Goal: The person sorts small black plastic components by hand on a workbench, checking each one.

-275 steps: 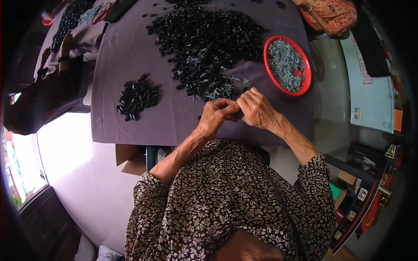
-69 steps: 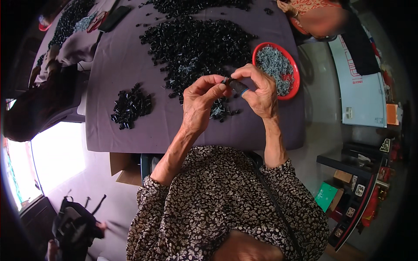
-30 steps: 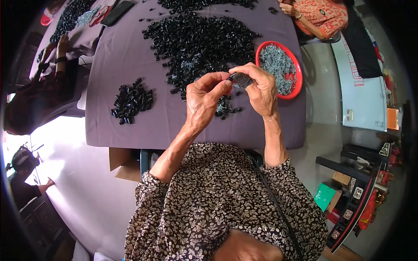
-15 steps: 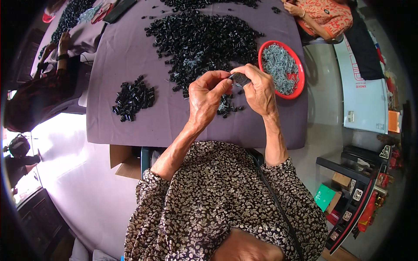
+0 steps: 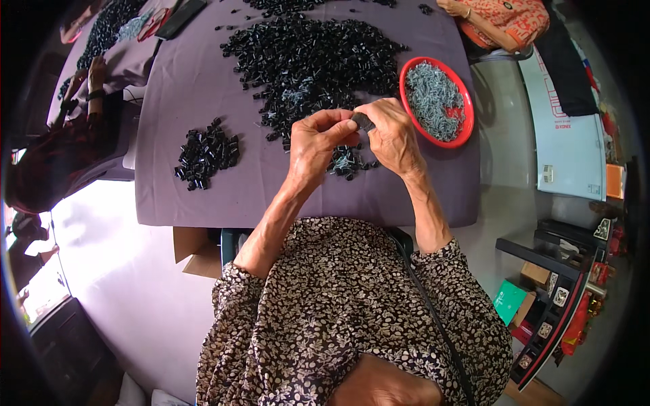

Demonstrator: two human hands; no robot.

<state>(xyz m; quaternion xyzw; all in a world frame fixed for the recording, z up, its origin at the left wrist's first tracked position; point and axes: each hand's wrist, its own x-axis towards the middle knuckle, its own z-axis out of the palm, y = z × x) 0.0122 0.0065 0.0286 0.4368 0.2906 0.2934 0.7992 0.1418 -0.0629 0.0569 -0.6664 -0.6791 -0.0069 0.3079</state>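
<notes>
Above the near edge of a large heap of small black cylindrical pieces (image 5: 318, 57), my two hands meet. My left hand (image 5: 315, 143) is closed in a pinch, thumb against forefinger. Fingers curled, my right hand (image 5: 393, 135) presses toward the left fingertips. Between them shows a dark grey, rough-looking patch (image 5: 363, 121) at the right thumb; whether it is worn on the thumb or held, I cannot tell. Anything smaller in the pinch is hidden. Just below the hands lie a few black pieces mixed with thin grey-blue pins (image 5: 344, 161).
A red oval basin (image 5: 463, 132) of similar grey-blue pins stands right of my right hand. A smaller pile of black pieces (image 5: 206, 154) lies left on the purple-grey cloth (image 5: 257, 203). Other people sit at the far right (image 5: 504, 24) and left (image 5: 95, 84).
Both hands have shifted slightly left. My right hand has turned a little, and the dark patch at its thumb now shows smaller and at another angle.
</notes>
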